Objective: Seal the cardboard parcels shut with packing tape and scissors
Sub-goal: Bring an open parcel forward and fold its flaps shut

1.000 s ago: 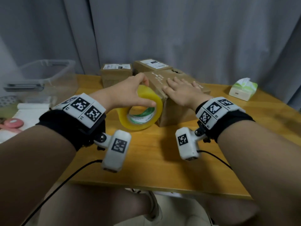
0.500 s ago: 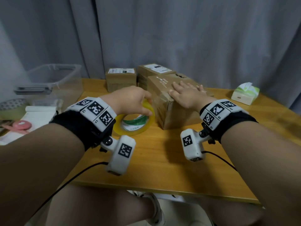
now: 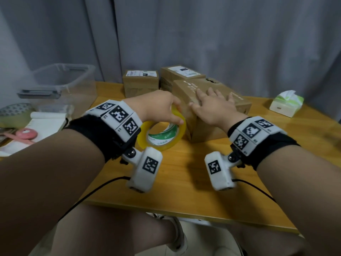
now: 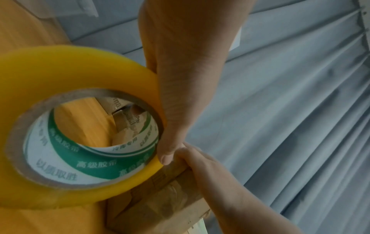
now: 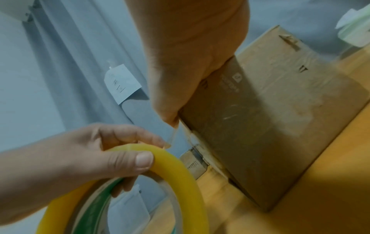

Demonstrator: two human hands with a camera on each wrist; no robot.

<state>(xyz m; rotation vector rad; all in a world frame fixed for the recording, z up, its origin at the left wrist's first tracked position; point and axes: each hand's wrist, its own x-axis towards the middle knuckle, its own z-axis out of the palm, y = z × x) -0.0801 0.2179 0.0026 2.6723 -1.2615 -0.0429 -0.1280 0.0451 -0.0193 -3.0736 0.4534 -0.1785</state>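
A brown cardboard parcel (image 3: 217, 124) lies in the middle of the wooden table (image 3: 180, 178). My right hand (image 3: 212, 104) presses flat on the parcel's top, fingers straight, thumb at its left edge. My left hand (image 3: 162, 109) grips a yellow roll of packing tape (image 3: 166, 139) with a green and white core, thumb on the outer rim. The roll (image 4: 84, 126) sits just left of the parcel (image 4: 160, 197). In the right wrist view a short clear strip runs from the roll (image 5: 160, 158) to the parcel's edge (image 5: 270, 126). No scissors are plainly seen.
Two smaller labelled boxes (image 3: 141, 83) (image 3: 181, 74) stand behind the parcel. A clear plastic bin (image 3: 62, 84) sits at the back left, with a pink tape roll (image 3: 26, 133) and white cloth near it. A tissue pack (image 3: 286, 103) lies at the right. Grey curtain behind.
My left hand has lowered the tape roll from beside the parcel's top edge down toward the table, along its left side. My right hand stays pressed on the parcel.
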